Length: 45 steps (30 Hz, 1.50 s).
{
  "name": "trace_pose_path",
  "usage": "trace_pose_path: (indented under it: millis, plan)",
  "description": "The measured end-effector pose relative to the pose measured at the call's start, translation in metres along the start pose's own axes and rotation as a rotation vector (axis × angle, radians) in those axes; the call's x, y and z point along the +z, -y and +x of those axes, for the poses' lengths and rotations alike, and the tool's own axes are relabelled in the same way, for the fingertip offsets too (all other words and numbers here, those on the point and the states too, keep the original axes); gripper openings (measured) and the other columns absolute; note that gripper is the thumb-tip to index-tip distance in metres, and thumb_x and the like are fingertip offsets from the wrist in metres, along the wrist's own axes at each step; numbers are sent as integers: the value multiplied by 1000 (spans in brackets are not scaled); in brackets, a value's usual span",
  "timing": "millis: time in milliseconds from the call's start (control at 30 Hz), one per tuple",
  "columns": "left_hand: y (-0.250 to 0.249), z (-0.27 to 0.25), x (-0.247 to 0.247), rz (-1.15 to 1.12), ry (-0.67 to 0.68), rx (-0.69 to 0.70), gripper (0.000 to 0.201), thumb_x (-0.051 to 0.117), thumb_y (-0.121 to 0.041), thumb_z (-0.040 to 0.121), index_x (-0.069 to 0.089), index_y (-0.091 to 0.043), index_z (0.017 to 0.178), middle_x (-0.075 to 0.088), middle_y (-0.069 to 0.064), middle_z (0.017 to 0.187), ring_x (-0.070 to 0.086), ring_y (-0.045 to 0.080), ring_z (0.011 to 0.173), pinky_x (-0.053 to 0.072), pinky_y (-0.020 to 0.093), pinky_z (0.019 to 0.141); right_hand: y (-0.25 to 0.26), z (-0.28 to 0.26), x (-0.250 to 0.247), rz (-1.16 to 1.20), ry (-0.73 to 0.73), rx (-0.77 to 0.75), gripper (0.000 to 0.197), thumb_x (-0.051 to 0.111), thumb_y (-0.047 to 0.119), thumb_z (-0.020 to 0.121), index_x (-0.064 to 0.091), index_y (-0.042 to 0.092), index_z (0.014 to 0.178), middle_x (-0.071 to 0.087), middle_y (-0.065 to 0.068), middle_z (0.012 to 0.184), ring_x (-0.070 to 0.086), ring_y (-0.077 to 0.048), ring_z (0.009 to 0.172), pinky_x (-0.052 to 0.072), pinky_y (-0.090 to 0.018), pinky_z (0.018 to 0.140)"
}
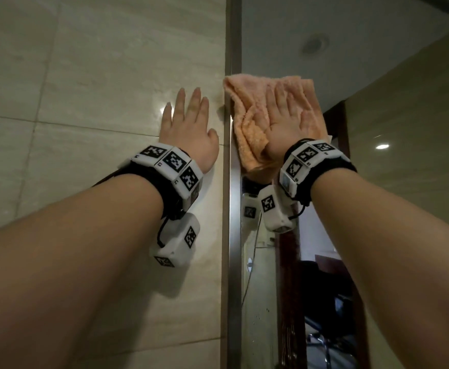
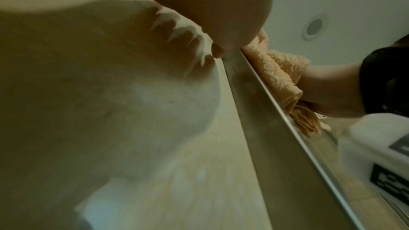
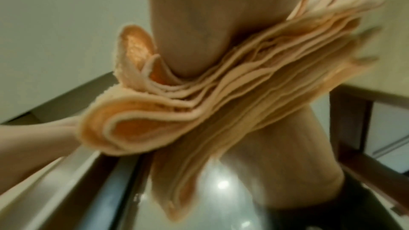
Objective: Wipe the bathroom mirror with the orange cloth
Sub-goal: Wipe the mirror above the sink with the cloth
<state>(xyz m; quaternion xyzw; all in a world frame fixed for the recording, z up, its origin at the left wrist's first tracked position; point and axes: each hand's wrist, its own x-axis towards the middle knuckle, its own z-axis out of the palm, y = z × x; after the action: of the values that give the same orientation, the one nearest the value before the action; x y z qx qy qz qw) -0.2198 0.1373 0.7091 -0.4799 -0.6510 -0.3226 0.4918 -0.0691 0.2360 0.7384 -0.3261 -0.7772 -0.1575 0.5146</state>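
The orange cloth point(image 1: 247, 123) lies bunched and flat against the bathroom mirror point(image 1: 378, 75), right at the mirror's left edge. My right hand point(image 1: 284, 121) presses on it with palm and straight fingers spread. The right wrist view shows the cloth's folds point(image 3: 177, 111) squeezed between my palm point(image 3: 221, 24) and the glass point(image 3: 221, 190). My left hand point(image 1: 188, 126) rests flat on the tiled wall point(image 1: 98, 75) just left of the metal mirror frame point(image 1: 235, 35), holding nothing. In the left wrist view the cloth point(image 2: 278, 74) sits just beyond the frame point(image 2: 276, 128).
The mirror reflects a ceiling with a round fitting point(image 1: 314, 45), a lit spot point(image 1: 382, 146) and a dark wooden door frame point(image 1: 338, 123). Glossy beige tiles cover the wall on the left. The frame strip runs vertically between my hands.
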Motion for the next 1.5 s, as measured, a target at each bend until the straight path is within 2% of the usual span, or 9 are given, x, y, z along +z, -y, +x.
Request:
trace_pose_path:
  millis: [167, 367, 500, 667, 800, 933, 1233, 1400, 1500]
  plan:
    - [-10, 17, 2, -12, -14, -14, 60, 23, -32, 100, 3, -13, 153, -7, 2, 161, -12, 22, 148, -8, 41, 119, 0, 27, -18, 6, -4, 52, 67, 27, 50, 99, -15, 31, 148, -21, 6, 157, -21, -21, 144, -14, -62, 110]
    - [-18, 14, 12, -36, -99, 1, 57, 21, -29, 100, 6, -14, 153, -3, 1, 161, -10, 20, 148, -9, 39, 119, 0, 37, -19, 85, -83, 124, 64, 19, 61, 95, -10, 40, 147, -18, 13, 157, -22, -21, 143, -17, -67, 103]
    - [-17, 10, 16, -23, -127, 36, 55, 21, -27, 101, 9, -13, 153, -1, 1, 161, -8, 21, 148, -7, 38, 120, -3, 23, -9, 129, -120, 166, 64, 16, 66, 92, -7, 43, 147, -16, 14, 157, -19, -19, 144, -17, -64, 106]
    - [-17, -6, 21, 4, -130, 73, 55, 22, -25, 101, 6, -13, 153, -3, 1, 161, -9, 22, 148, -5, 40, 121, -15, -12, 8, 125, -134, 202, 62, 15, 65, 93, -8, 44, 147, -15, 14, 157, -19, -19, 144, -14, -64, 108]
    - [-15, -26, 23, 12, -157, 114, 57, 25, -16, 100, 5, -13, 153, -3, 2, 161, -8, 23, 148, -6, 39, 120, -23, -57, 28, 124, -143, 228, 62, 14, 64, 94, -9, 42, 147, -16, 13, 157, -19, -18, 144, -13, -62, 109]
    - [-14, -59, 30, -21, -167, 69, 61, 30, -8, 97, 6, -13, 153, -2, 3, 161, -6, 23, 148, -5, 39, 120, -29, -106, 55, 89, -163, 274, 61, 15, 61, 95, -8, 41, 147, -15, 12, 158, -18, -19, 145, -13, -62, 110]
    - [-15, -124, 37, 3, -54, 56, 65, 35, -7, 95, 6, -11, 153, -3, 5, 161, -6, 25, 148, -5, 38, 119, -21, -193, 98, 80, -142, 319, 62, 18, 58, 96, -12, 39, 147, -18, 10, 157, -21, -20, 144, -16, -59, 110]
    - [-11, -164, 44, 37, 54, 45, 66, 35, -7, 95, 3, -11, 152, -5, 5, 161, -7, 26, 148, -4, 39, 119, -19, -245, 123, 52, -110, 294, 69, 3, 63, 85, -11, 36, 148, -14, 7, 159, -18, -22, 145, -16, -57, 111]
    - [-9, -188, 51, 44, 94, 40, 64, 32, -8, 97, 0, -12, 153, -8, 4, 161, -9, 25, 148, -5, 39, 120, -19, -270, 133, 31, -83, 265, 66, 3, 60, 85, -17, 36, 143, -12, 4, 159, -16, -24, 145, -19, -54, 110]
